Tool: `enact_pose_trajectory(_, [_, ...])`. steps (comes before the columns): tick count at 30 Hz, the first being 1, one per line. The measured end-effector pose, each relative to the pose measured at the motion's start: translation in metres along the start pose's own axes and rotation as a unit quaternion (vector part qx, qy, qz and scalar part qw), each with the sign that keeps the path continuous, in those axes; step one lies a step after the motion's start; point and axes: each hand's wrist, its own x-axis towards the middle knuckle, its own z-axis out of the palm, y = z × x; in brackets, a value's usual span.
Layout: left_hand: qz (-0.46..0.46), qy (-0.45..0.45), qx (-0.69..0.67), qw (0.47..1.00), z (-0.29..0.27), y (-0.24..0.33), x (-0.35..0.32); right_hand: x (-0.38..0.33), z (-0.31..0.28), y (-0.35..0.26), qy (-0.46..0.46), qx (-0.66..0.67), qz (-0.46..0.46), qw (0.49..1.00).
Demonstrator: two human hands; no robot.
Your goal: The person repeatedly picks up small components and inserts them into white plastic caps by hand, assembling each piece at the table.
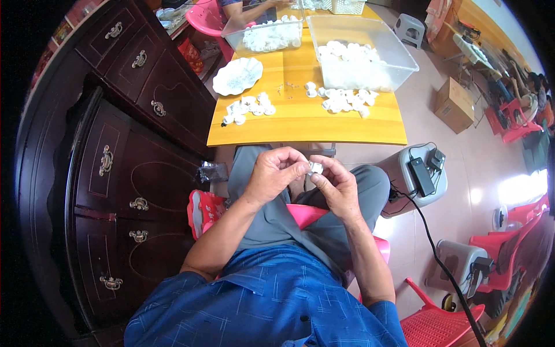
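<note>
1. Currently, the right hand (pixel 337 186) and left hand (pixel 277 174) pinch a small white part (pixel 316 167) between fingertips, above the lap (pixel 260 215), near the table (pixel 306 134).
2. Ideally, the right steadies it while the left works gently.

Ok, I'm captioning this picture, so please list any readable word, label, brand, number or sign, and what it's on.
None can be read.
Held white part: too small to tell.
Nearer red bag: pale marks, too blurred.
Cardboard box: no readable print.
</note>
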Motion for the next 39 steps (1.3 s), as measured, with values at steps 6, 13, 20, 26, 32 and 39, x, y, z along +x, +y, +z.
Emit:
enact_pose_trajectory(6, [0.008, 0.003, 0.012, 1.000, 0.000, 0.001, 0.000, -0.002, 0.001, -0.004, -0.010, 0.003, 0.011, 1.000])
enact_pose_trajectory(13, [0.004, 0.012, 0.032, 0.999, 0.000, 0.005, -0.002, -0.003, 0.002, -0.001, -0.005, 0.014, 0.020, 1.000])
enact_pose_trajectory(20, [-0.002, -0.003, 0.040, 0.999, 0.003, 0.012, 0.005, -0.002, 0.001, -0.003, -0.008, 0.058, 0.031, 0.998])
enact_pose_trajectory(26, [0.012, 0.010, 0.043, 0.999, 0.003, 0.008, 0.014, -0.001, 0.002, -0.011, -0.002, 0.094, 0.061, 0.994])
enact_pose_trajectory(32, [0.001, -0.002, 0.087, 0.996, 0.001, 0.010, 0.022, 0.001, 0.000, -0.012, 0.001, 0.131, 0.075, 0.989])
enact_pose_trajectory(39, [-0.023, -0.031, 0.155, 0.987, -0.004, 0.025, 0.023, -0.001, -0.002, -0.014, 0.003, 0.103, 0.083, 0.991])
